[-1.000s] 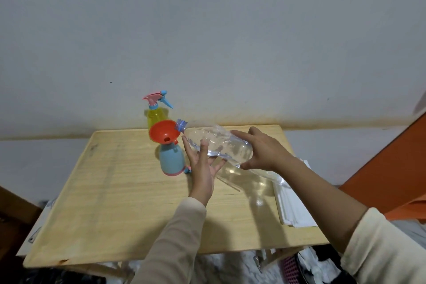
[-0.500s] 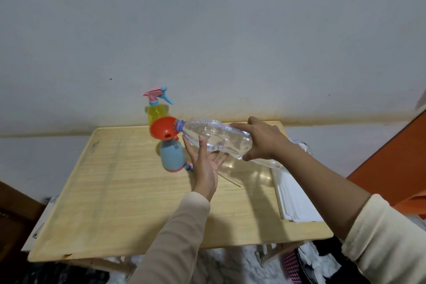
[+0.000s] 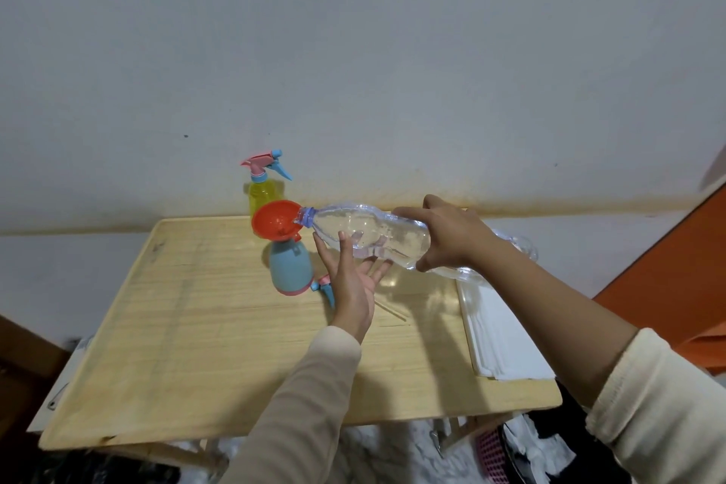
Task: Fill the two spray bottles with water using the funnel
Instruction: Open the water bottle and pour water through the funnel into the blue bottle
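Observation:
A blue spray bottle (image 3: pixel 290 267) with a pink base stands on the wooden table (image 3: pixel 196 326), and a red funnel (image 3: pixel 276 223) sits in its neck. My right hand (image 3: pixel 448 236) grips a clear plastic water bottle (image 3: pixel 369 238) tipped almost level, its mouth over the funnel's rim. Water runs into the funnel. My left hand (image 3: pixel 353 279) is under the bottle's front half with fingers spread, supporting it. Behind them a yellow spray bottle (image 3: pixel 262 191) stands near the wall with its pink and blue trigger head (image 3: pixel 267 163) on.
A loose blue and pink trigger head (image 3: pixel 324 285) lies on the table beside the blue bottle, partly behind my left hand. A stack of white cloths (image 3: pixel 499 338) lies at the table's right edge. Another clear plastic bottle (image 3: pixel 518 244) lies behind my right wrist. Orange furniture (image 3: pixel 675 287) stands right.
The water bottle has tipped further, from slanted to nearly level, and its mouth has come over the funnel's rim. My left hand stays under it.

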Action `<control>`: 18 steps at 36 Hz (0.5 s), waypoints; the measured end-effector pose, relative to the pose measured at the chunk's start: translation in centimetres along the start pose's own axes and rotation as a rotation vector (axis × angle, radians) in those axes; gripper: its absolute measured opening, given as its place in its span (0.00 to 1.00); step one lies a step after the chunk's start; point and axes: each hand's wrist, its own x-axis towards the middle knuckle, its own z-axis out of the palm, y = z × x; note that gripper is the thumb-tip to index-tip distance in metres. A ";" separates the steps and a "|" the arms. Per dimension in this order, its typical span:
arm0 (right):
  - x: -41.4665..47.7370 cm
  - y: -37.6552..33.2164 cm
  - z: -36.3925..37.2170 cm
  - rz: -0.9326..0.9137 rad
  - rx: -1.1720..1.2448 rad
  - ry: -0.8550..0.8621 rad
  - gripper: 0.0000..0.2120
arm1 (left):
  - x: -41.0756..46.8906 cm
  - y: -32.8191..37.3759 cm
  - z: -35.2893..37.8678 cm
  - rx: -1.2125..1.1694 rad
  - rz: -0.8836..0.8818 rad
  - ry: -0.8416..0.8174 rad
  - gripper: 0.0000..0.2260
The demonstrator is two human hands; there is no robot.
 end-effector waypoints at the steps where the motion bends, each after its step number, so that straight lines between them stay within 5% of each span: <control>1: 0.0 0.0 0.0 0.001 0.002 0.001 0.43 | 0.0 0.0 0.0 -0.005 -0.009 -0.002 0.28; 13: 0.0 -0.2 -0.3 -0.001 -0.024 -0.009 0.42 | -0.2 0.0 0.0 -0.033 -0.046 0.004 0.28; 18: 0.1 -0.3 -0.4 -0.007 -0.022 0.000 0.41 | -0.4 0.5 0.1 0.125 0.019 0.027 0.28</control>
